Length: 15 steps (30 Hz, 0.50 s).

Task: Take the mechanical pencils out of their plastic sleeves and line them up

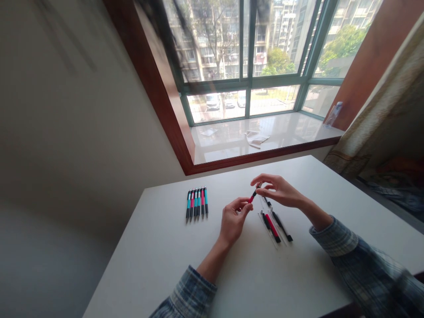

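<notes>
My left hand (233, 217) pinches the red barrel of a pen (252, 196) held at a slant above the white table (172, 260). At the pen's upper, black end, my right hand (281, 190) has thumb and fingers closed around the tip. Below the hands lie loose pen parts: a red barrel (272, 226), a black barrel (282, 224) and thin clear refills or tubes (269, 230). To the left, a row of several pens (197, 204) in blue, red and black lies side by side, tips toward me. What exactly the right fingertips cover is hidden.
Behind the table is a window sill (225, 139) with a crumpled white wrapper (256, 138) and a clear plastic bottle (333, 114). A wall (82, 132) stands at the left. A curtain (374, 97) hangs at the right.
</notes>
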Motion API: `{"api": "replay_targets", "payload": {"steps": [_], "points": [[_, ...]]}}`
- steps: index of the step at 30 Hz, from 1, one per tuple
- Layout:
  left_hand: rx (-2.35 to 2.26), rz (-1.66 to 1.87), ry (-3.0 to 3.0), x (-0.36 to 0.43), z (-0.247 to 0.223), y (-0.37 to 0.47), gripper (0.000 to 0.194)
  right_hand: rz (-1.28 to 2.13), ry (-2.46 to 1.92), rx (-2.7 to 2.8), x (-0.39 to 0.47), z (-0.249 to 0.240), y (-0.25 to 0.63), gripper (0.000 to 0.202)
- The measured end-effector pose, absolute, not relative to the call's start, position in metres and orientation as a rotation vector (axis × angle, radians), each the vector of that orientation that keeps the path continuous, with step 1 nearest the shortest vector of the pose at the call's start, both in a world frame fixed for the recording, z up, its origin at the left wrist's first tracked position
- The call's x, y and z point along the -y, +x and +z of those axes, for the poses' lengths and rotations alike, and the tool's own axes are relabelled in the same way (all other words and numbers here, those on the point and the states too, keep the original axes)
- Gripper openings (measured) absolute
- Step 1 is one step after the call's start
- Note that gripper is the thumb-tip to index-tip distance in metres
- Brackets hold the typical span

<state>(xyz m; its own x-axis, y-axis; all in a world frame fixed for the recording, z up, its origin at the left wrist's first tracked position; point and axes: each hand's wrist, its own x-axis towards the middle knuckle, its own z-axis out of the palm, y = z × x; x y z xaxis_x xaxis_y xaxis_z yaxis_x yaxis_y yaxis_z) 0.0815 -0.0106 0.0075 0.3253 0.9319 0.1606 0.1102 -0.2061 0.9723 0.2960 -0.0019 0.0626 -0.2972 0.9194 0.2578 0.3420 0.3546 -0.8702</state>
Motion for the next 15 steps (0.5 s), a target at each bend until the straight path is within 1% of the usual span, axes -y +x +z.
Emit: {"api": "replay_targets", "payload": {"steps": [4,9,13,15], "points": [[-0.969,1.018,1.600,0.0110,0.0074,0.0813,0.033,0.880,-1.138,1.800,0.0011,0.0611,0.2962,0.035],[-0.975,1.027,1.595,0.0109,0.0085,0.0807,0.033,0.924,-1.100,1.817,0.0007,0.0598,0.2960,0.035],[-0.978,1.027,1.604,0.0112,0.0095,0.0810,0.032,0.846,-1.172,1.808,0.0001,0.0586,0.2963,0.034],[-0.984,1.033,1.600,0.0115,0.0098,0.0811,0.032,0.858,-1.164,1.814,-0.0001,0.0586,0.2966,0.035]]}}
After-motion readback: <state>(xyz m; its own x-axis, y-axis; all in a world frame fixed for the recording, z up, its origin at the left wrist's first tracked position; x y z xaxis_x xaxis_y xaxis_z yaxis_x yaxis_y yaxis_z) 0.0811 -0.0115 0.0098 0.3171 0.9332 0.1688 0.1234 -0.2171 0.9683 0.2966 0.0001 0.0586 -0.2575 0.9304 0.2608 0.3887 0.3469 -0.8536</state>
